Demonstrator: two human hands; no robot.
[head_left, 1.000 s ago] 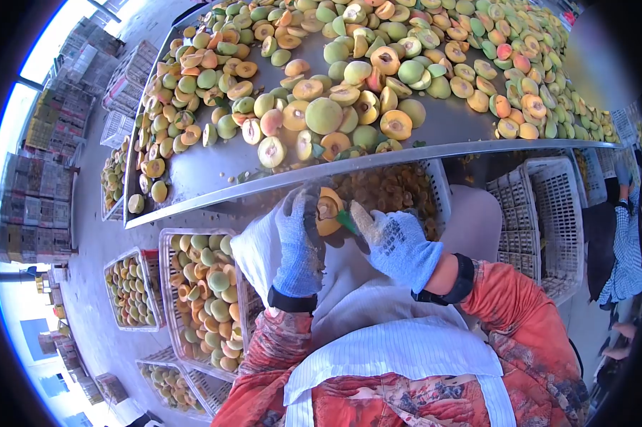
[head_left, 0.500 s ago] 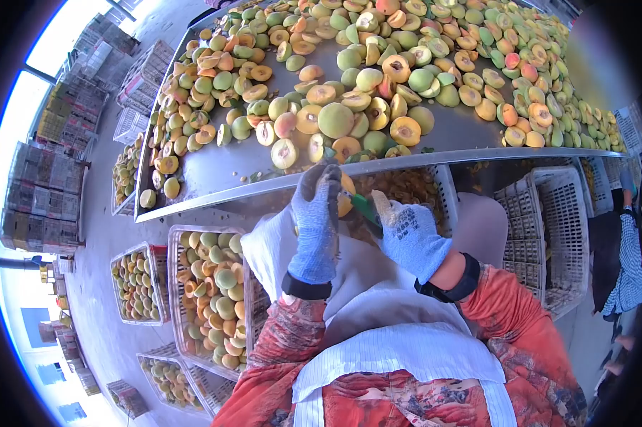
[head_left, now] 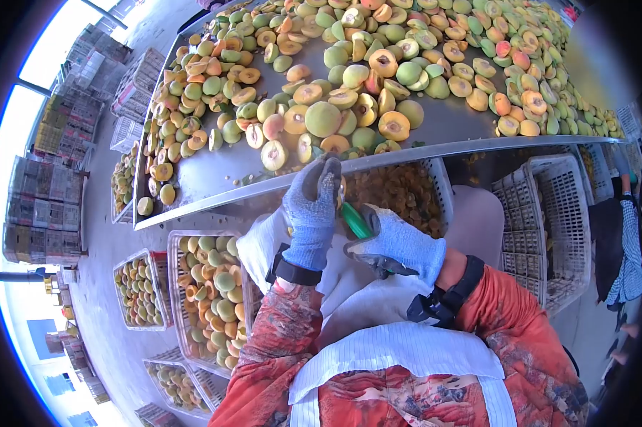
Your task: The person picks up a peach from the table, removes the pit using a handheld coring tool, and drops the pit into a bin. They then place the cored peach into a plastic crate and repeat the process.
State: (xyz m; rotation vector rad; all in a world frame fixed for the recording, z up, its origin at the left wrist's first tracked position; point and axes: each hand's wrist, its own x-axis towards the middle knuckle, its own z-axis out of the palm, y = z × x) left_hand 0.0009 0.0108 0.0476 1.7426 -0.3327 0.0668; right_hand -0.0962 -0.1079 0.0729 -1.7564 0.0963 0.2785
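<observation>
My left hand (head_left: 311,206), in a blue-grey knitted glove, is closed around a peach piece at the near edge of the table. Only a thin orange sliver of the peach piece (head_left: 343,189) shows beside the fingers. My right hand (head_left: 400,245), gloved in the same way, grips a tool with a green handle (head_left: 355,221). The handle points towards the left hand; its working end is hidden there. Just beyond the rim, halved and whole peaches (head_left: 323,119) cover much of the metal table (head_left: 214,171).
Crates of peaches (head_left: 214,292) stand on the floor at my left. Below the table edge, a crate (head_left: 440,192) holds brownish bits. Stacked white crates (head_left: 559,228) are at my right, near another person's checked sleeve (head_left: 628,249). More crates (head_left: 47,206) are piled far left.
My right hand has turned and dropped slightly, with more of the green handle showing. The orange peach piece by my left hand is now mostly hidden. The view has shifted a little.
</observation>
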